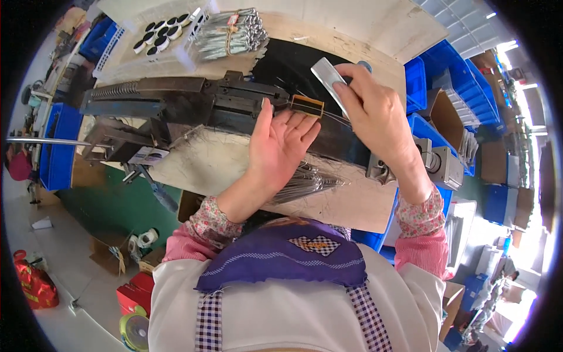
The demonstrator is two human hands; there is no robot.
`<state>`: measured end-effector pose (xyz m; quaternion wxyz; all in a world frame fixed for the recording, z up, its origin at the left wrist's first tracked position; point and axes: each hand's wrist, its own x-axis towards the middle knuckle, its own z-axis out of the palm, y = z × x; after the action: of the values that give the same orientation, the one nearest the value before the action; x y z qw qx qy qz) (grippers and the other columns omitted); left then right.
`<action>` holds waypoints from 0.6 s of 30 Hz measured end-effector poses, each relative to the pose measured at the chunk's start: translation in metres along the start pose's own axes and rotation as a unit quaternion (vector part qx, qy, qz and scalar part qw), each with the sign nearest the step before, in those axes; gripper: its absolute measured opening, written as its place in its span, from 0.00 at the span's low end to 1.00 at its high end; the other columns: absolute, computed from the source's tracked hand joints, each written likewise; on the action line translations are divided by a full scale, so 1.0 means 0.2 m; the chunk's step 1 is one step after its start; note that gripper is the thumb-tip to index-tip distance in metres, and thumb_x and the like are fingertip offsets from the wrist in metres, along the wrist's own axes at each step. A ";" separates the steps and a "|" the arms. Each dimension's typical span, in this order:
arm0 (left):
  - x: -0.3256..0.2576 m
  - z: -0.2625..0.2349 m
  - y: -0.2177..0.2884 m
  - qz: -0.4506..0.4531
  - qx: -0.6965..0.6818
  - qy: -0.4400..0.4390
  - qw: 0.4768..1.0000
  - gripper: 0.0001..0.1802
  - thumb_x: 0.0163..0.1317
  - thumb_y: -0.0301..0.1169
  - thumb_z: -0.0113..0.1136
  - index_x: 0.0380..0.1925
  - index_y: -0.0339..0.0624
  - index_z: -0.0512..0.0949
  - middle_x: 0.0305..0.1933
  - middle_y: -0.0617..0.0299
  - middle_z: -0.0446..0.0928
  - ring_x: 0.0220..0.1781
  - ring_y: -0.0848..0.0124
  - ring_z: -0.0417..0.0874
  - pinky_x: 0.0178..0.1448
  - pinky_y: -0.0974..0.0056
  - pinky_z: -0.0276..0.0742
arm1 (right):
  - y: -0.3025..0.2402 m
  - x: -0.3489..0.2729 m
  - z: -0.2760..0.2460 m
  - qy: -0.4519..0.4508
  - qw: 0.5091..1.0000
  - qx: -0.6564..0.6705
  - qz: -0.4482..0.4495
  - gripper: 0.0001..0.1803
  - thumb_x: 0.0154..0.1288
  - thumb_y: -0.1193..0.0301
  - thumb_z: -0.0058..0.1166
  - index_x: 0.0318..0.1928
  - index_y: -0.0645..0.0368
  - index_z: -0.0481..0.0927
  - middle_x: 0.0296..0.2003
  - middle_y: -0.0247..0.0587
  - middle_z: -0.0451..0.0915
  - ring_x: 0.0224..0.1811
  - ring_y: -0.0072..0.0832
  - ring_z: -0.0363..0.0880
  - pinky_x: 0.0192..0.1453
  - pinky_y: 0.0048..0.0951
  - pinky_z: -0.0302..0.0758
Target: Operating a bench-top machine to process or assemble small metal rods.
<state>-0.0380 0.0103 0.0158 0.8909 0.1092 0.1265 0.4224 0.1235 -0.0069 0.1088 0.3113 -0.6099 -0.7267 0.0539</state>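
A long dark metal bench machine (pixel 240 97) lies across the worktable in front of me. My left hand (pixel 281 138) is palm up at its near edge, with the thumb apart and the fingers stretched out. Just beyond those fingertips sits a small black piece with a yellow frame (pixel 307 106); whether the fingers touch it I cannot tell. My right hand (pixel 378 111) pinches a flat, pale, translucent rectangular bar (pixel 328 81) between thumb and fingers, tilted above the machine's right part.
A bundle of thin metal rods (pixel 231 34) lies at the back, beside a clear crate (pixel 108 58) of black-topped white rolls. More thin wires (pixel 308 180) lie on the near tabletop. Blue bins (pixel 415 85) stand to the right, with a metal clamp-like block (pixel 443 167) at the table's right end.
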 end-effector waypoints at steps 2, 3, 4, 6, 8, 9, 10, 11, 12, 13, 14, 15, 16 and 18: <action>0.00 0.05 0.00 0.005 -0.013 0.046 0.999 0.29 0.71 0.55 0.37 0.45 0.37 0.70 0.50 0.57 0.74 0.62 0.65 0.70 0.72 0.56 0.55 | -0.01 -0.05 0.05 -0.029 0.997 -0.063 -0.032 0.11 0.60 0.75 0.51 0.45 0.61 0.74 0.20 0.48 0.78 0.23 0.44 0.80 0.25 0.41 0.75; 0.00 0.03 -0.01 0.003 -0.018 0.049 0.999 0.29 0.71 0.55 0.37 0.45 0.37 0.70 0.50 0.57 0.74 0.62 0.65 0.70 0.72 0.56 0.55 | -0.01 -0.06 0.08 -0.048 0.989 -0.123 -0.064 0.12 0.58 0.76 0.51 0.44 0.63 0.73 0.19 0.48 0.78 0.22 0.44 0.80 0.24 0.40 0.75; 0.01 0.00 0.00 0.006 -0.014 0.026 1.000 0.26 0.71 0.55 0.38 0.37 0.41 0.69 0.43 0.61 0.73 0.59 0.66 0.71 0.72 0.57 0.56 | -0.03 -0.07 0.09 -0.098 0.979 -0.162 -0.073 0.12 0.52 0.78 0.53 0.39 0.67 0.73 0.18 0.48 0.77 0.22 0.43 0.81 0.24 0.39 0.76; 0.00 0.03 0.00 0.007 -0.018 0.031 0.999 0.25 0.71 0.54 0.38 0.22 0.49 0.62 0.29 0.68 0.64 0.51 0.69 0.72 0.71 0.57 0.57 | -0.05 -0.07 0.10 -0.112 0.974 -0.174 -0.091 0.11 0.50 0.78 0.53 0.37 0.67 0.73 0.17 0.47 0.77 0.22 0.43 0.81 0.23 0.38 0.75; 0.01 0.04 0.02 0.002 -0.020 0.036 0.999 0.25 0.71 0.54 0.39 0.22 0.49 0.62 0.28 0.68 0.64 0.48 0.69 0.72 0.70 0.57 0.58 | -0.08 -0.06 0.10 -0.110 0.967 -0.195 -0.126 0.09 0.46 0.78 0.55 0.31 0.68 0.73 0.18 0.45 0.77 0.22 0.40 0.81 0.22 0.33 0.75; 0.02 0.04 0.02 -0.001 -0.019 0.036 0.999 0.25 0.71 0.53 0.39 0.22 0.48 0.62 0.28 0.67 0.64 0.46 0.69 0.72 0.70 0.57 0.59 | -0.07 -0.06 0.10 -0.114 0.968 -0.191 -0.118 0.09 0.46 0.78 0.55 0.31 0.68 0.73 0.18 0.45 0.77 0.22 0.40 0.81 0.22 0.33 0.75; 0.02 0.06 0.02 -0.005 -0.018 0.034 0.999 0.25 0.71 0.53 0.39 0.22 0.47 0.62 0.28 0.67 0.64 0.43 0.69 0.71 0.69 0.56 0.59 | -0.07 -0.06 0.10 -0.120 0.963 -0.192 -0.143 0.10 0.45 0.78 0.55 0.30 0.67 0.73 0.19 0.45 0.77 0.23 0.39 0.82 0.22 0.33 0.75; 0.01 0.09 0.02 -0.014 -0.016 0.039 0.999 0.25 0.71 0.53 0.39 0.22 0.47 0.62 0.28 0.67 0.64 0.43 0.69 0.71 0.69 0.56 0.59 | -0.05 -0.06 0.10 -0.125 0.959 -0.194 -0.167 0.10 0.44 0.77 0.56 0.30 0.67 0.73 0.19 0.45 0.77 0.24 0.38 0.82 0.22 0.32 0.75; 0.00 0.14 0.02 -0.007 -0.003 0.083 0.997 0.24 0.71 0.52 0.40 0.23 0.46 0.63 0.28 0.66 0.66 0.43 0.69 0.72 0.68 0.57 0.61 | -0.04 -0.06 0.11 -0.110 0.956 -0.197 -0.188 0.10 0.44 0.76 0.57 0.29 0.67 0.74 0.20 0.45 0.77 0.25 0.36 0.83 0.22 0.30 0.76; 0.01 0.17 0.02 0.000 0.013 0.123 0.992 0.24 0.71 0.51 0.40 0.24 0.45 0.64 0.29 0.66 0.67 0.43 0.69 0.72 0.66 0.58 0.62 | -0.03 -0.06 0.11 -0.109 0.958 -0.197 -0.179 0.10 0.44 0.76 0.57 0.29 0.67 0.74 0.20 0.45 0.77 0.25 0.36 0.83 0.22 0.30 0.76; 0.04 -0.01 0.03 -0.024 0.005 -0.017 1.000 0.23 0.71 0.50 0.41 0.30 0.41 0.69 0.34 0.64 0.73 0.47 0.69 0.74 0.64 0.60 0.64 | -0.03 -0.06 0.10 -0.117 0.953 -0.223 -0.170 0.09 0.45 0.77 0.56 0.29 0.66 0.73 0.21 0.46 0.77 0.25 0.36 0.83 0.23 0.30 0.75; 0.03 0.01 0.03 -0.032 0.008 -0.016 0.999 0.23 0.71 0.50 0.41 0.30 0.41 0.69 0.34 0.64 0.73 0.47 0.69 0.74 0.64 0.60 0.64 | -0.02 -0.07 0.10 -0.127 0.947 -0.249 -0.161 0.09 0.46 0.77 0.56 0.29 0.66 0.73 0.22 0.47 0.78 0.25 0.36 0.83 0.23 0.31 0.75; 0.03 0.04 0.03 -0.029 0.043 0.022 0.998 0.21 0.71 0.49 0.43 0.33 0.40 0.70 0.37 0.63 0.74 0.48 0.69 0.74 0.64 0.60 0.65 | 0.01 -0.09 0.11 -0.121 0.953 -0.232 -0.154 0.11 0.48 0.77 0.54 0.34 0.66 0.72 0.25 0.49 0.79 0.26 0.37 0.83 0.25 0.32 0.76; 0.03 0.04 0.01 -0.019 0.081 0.061 0.995 0.20 0.70 0.47 0.45 0.37 0.40 0.72 0.40 0.62 0.76 0.49 0.70 0.74 0.64 0.61 0.65 | 0.01 -0.18 0.09 -0.128 0.973 -0.163 -0.102 0.12 0.50 0.77 0.53 0.37 0.66 0.71 0.26 0.50 0.79 0.27 0.40 0.83 0.27 0.33 0.77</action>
<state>-0.0346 0.0155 0.0227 0.8779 0.1523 0.2160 0.3993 0.1174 -0.0345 0.0797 0.1155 -0.5628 -0.8182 -0.0197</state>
